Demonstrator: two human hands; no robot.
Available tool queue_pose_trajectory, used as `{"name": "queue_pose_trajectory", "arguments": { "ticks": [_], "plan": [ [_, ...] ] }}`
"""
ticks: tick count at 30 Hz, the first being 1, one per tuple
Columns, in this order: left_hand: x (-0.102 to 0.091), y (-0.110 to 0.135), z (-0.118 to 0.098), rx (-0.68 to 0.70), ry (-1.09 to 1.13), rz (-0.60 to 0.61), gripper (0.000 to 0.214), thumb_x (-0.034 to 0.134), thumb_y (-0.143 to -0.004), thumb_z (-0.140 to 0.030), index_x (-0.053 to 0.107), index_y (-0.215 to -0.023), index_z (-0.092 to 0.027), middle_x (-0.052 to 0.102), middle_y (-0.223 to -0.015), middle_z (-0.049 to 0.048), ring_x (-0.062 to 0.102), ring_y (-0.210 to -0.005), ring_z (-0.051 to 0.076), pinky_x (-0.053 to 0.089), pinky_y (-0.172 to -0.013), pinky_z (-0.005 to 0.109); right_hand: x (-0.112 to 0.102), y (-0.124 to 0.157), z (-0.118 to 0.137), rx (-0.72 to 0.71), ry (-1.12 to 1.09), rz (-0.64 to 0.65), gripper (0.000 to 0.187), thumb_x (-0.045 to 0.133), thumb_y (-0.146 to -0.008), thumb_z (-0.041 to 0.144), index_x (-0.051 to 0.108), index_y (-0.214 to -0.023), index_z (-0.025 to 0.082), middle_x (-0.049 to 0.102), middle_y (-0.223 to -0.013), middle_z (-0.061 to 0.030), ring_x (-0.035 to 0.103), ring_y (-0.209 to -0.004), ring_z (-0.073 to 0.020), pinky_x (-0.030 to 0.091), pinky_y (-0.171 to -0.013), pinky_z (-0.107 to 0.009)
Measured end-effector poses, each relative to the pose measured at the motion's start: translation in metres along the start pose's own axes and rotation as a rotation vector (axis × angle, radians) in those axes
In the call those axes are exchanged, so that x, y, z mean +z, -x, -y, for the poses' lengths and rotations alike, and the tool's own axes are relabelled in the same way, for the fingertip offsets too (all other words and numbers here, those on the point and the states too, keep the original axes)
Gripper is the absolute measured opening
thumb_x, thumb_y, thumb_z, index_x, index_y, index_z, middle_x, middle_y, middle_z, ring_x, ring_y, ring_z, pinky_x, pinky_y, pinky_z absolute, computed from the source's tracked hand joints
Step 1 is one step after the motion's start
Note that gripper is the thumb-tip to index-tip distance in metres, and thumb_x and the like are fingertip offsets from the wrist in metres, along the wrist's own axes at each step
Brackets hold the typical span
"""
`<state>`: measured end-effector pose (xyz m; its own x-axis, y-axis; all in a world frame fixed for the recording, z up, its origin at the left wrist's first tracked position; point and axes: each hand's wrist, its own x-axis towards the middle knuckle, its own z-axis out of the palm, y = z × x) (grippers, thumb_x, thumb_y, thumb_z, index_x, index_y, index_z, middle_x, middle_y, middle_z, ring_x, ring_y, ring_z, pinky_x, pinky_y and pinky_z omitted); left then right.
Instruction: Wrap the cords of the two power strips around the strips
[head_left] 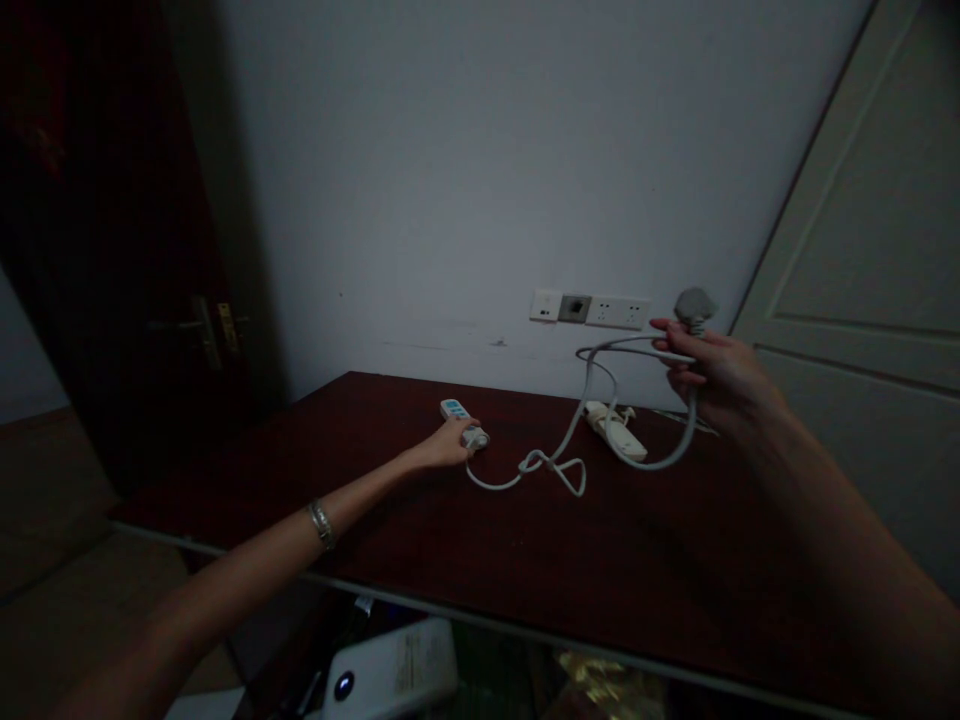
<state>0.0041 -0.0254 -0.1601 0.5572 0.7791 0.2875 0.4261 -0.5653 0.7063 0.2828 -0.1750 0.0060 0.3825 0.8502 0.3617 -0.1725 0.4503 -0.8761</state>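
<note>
On the dark red tabletop (420,520), my left hand (444,446) is closed around the near end of a small white power strip (453,408) with blue sockets. The fingers cover part of it. From that end runs a white power cord (499,487), loosely looped and crossed over itself midway. My right hand (709,372), raised above the table at the right, grips the cord just below its grey plug (695,303). The plug points up and touches nothing. Beneath the raised loops lies a second white power strip (621,434), with cord wound around one end.
A wall socket panel (617,312) sits behind the table, beside a network socket (574,308) and a switch plate (545,305). A dark door (112,260) stands at left, a pale door (870,280) at right. Below the tabletop is a white box-like device (394,672).
</note>
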Motion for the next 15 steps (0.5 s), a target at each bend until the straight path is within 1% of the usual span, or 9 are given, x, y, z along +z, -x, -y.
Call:
{"name": "queue_pose_trajectory", "arguments": {
  "ticks": [1, 2, 4, 5, 7, 9, 10, 13, 15],
  "plan": [
    [0.003, 0.001, -0.008, 0.096, -0.065, -0.050, 0.057, 0.060, -0.060, -0.005, 0.055, -0.116, -0.013, 0.053, -0.116, 0.0140, 0.051, -0.111, 0.027, 0.039, -0.098, 0.041, 0.004, 0.001, 0.001, 0.000, 0.000, 0.021, 0.014, 0.052, -0.084, 0.007, 0.066, -0.084, 0.009, 0.051, -0.065, -0.0006, 0.035, -0.040, 0.0005, 0.025, -0.026, -0.004],
    [0.006, 0.002, -0.017, 0.199, -0.107, -0.055, 0.061, 0.060, -0.060, -0.005, 0.052, -0.120, -0.013, 0.047, -0.127, 0.0158, 0.044, -0.120, 0.028, 0.032, -0.103, 0.043, 0.009, 0.002, 0.002, -0.001, -0.002, 0.039, 0.014, 0.051, -0.084, 0.007, 0.066, -0.084, 0.010, 0.051, -0.065, -0.0003, 0.035, -0.040, 0.0005, 0.025, -0.026, -0.004],
    [0.016, 0.002, -0.034, 0.388, -0.142, 0.056, 0.068, 0.060, -0.062, -0.006, 0.046, -0.128, -0.015, 0.037, -0.139, 0.0162, 0.032, -0.130, 0.028, 0.025, -0.108, 0.042, 0.018, 0.004, 0.002, 0.010, -0.011, 0.075, 0.016, 0.050, -0.085, 0.008, 0.066, -0.084, 0.010, 0.050, -0.065, 0.0001, 0.035, -0.040, 0.0007, 0.024, -0.027, -0.004],
    [0.022, 0.002, -0.041, 0.455, -0.150, 0.120, 0.067, 0.061, -0.064, -0.007, 0.045, -0.129, -0.015, 0.036, -0.140, 0.0161, 0.031, -0.131, 0.027, 0.025, -0.108, 0.042, 0.022, 0.005, 0.002, 0.017, -0.016, 0.086, 0.016, 0.050, -0.086, 0.009, 0.066, -0.083, 0.011, 0.050, -0.065, 0.0002, 0.034, -0.040, 0.0009, 0.024, -0.027, -0.004],
    [0.034, -0.002, -0.051, 0.498, -0.149, 0.221, 0.051, 0.056, -0.072, -0.010, 0.052, -0.123, -0.014, 0.049, -0.130, 0.0151, 0.043, -0.121, 0.025, 0.033, -0.102, 0.038, 0.028, 0.005, 0.002, 0.023, -0.029, 0.103, 0.017, 0.050, -0.086, 0.010, 0.066, -0.083, 0.012, 0.050, -0.065, 0.0006, 0.033, -0.039, 0.0011, 0.023, -0.027, -0.004],
    [0.043, -0.009, -0.052, 0.469, -0.114, 0.297, 0.030, 0.049, -0.078, -0.010, 0.062, -0.105, -0.014, 0.062, -0.106, 0.0113, 0.056, -0.100, 0.021, 0.041, -0.090, 0.032, 0.029, 0.004, 0.002, 0.012, -0.034, 0.114, 0.016, 0.050, -0.086, 0.012, 0.066, -0.084, 0.013, 0.050, -0.065, 0.0007, 0.033, -0.039, 0.0010, 0.023, -0.027, -0.004],
    [0.046, -0.012, -0.049, 0.438, -0.071, 0.306, 0.023, 0.049, -0.079, -0.010, 0.065, -0.095, -0.014, 0.064, -0.095, 0.0086, 0.057, -0.090, 0.018, 0.042, -0.084, 0.029, 0.025, 0.003, 0.002, 0.000, -0.032, 0.115, 0.015, 0.051, -0.086, 0.012, 0.066, -0.085, 0.012, 0.050, -0.065, 0.0007, 0.032, -0.039, 0.0010, 0.023, -0.028, -0.004],
    [0.048, -0.022, -0.033, 0.248, 0.211, 0.190, 0.007, 0.059, -0.076, -0.014, 0.065, -0.073, -0.014, 0.061, -0.075, 0.0016, 0.054, -0.075, 0.013, 0.040, -0.074, 0.023, 0.001, -0.003, 0.003, 0.001, 0.001, 0.121, 0.011, 0.055, -0.082, 0.013, 0.066, -0.085, 0.011, 0.046, -0.063, 0.0018, 0.029, -0.038, 0.0008, 0.022, -0.026, -0.004],
    [0.047, -0.026, -0.017, 0.112, 0.385, 0.095, 0.011, 0.062, -0.075, -0.020, 0.063, -0.066, -0.014, 0.058, -0.065, -0.0008, 0.051, -0.066, 0.011, 0.039, -0.066, 0.021, -0.025, -0.006, 0.004, 0.085, 0.053, 0.129, 0.009, 0.058, -0.079, 0.016, 0.066, -0.082, 0.012, 0.038, -0.057, 0.0044, 0.024, -0.035, 0.0004, 0.018, -0.024, -0.005]
  ]
}}
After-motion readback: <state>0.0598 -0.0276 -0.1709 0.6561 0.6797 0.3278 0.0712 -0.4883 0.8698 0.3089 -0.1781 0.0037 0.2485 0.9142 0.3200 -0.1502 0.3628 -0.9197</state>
